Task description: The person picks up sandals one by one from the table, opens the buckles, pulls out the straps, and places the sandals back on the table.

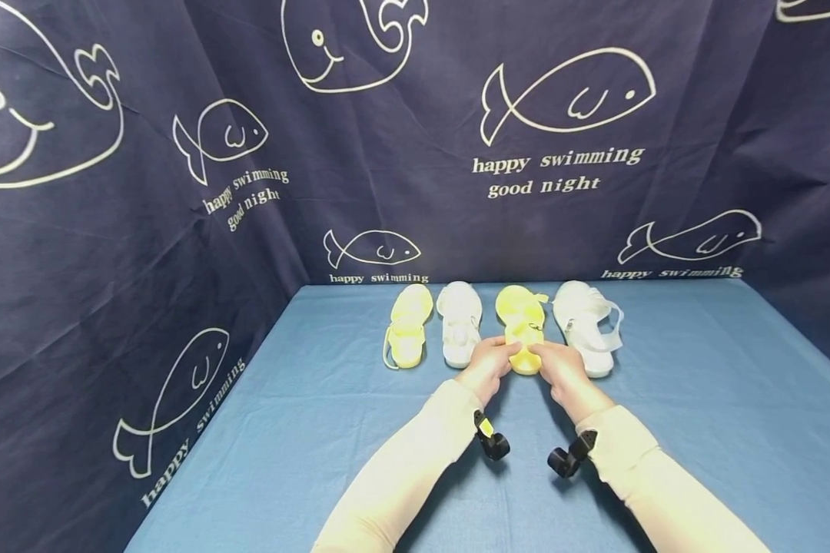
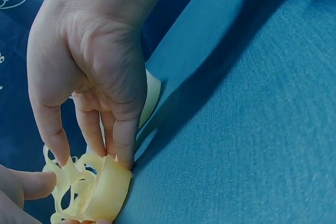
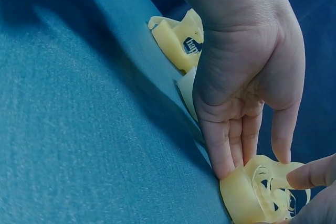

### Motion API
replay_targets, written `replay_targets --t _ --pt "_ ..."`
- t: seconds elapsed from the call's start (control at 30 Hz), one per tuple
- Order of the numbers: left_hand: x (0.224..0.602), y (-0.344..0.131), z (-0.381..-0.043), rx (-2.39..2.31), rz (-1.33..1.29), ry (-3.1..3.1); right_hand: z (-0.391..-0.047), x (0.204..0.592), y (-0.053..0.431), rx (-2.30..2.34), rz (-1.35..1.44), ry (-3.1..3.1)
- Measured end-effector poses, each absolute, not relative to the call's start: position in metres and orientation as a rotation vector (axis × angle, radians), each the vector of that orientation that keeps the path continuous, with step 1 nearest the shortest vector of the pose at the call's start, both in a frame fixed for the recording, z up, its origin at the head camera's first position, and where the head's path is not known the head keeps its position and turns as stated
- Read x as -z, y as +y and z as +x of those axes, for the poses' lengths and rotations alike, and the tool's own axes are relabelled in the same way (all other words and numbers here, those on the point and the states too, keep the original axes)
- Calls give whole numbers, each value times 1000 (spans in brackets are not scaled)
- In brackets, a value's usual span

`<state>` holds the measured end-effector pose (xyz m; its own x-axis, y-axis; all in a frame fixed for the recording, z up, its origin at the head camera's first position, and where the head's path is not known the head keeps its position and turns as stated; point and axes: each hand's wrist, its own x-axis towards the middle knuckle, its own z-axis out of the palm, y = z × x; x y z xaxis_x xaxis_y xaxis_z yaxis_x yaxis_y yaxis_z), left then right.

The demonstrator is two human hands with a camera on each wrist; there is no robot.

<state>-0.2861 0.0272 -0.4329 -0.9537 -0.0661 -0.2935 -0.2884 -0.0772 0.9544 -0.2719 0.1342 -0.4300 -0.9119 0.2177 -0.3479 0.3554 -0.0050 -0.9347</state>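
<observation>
Four sandals stand in a row along the far part of the table, heels toward me. My left hand (image 1: 489, 365) and right hand (image 1: 560, 367) pinch the heel end of a yellow sandal (image 1: 524, 307), third from the left, one from each side. Both thumbs lie over its straps, and the fingers touch its outer sides. The sandal (image 2: 113, 192) rests on the cloth in the left wrist view. Left of it are a white sandal (image 1: 460, 315) and a yellow sandal (image 1: 410, 311); a white sandal (image 1: 576, 307) with a raised strap is to its right.
A blue cloth (image 1: 304, 445) covers the table. Behind and to the left hangs a dark blue curtain (image 1: 401, 177) with white fish and lettering. Small black camera mounts (image 1: 494, 444) stick out inward from both wrists, above the table.
</observation>
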Motion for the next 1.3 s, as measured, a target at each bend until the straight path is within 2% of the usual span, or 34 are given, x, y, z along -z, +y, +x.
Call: replay_targets --t 0.73,1.1,1.3 --pt "420 14 -292 -2147 -402 2119 -277 412 121 2010 536 2235" --pt "396 -16 -288 -2179 -33 2020 -269 379 104 2158 361 2237" --pt "392 -37 -291 -2127 90 2093 -268 375 97 2155 324 2282"
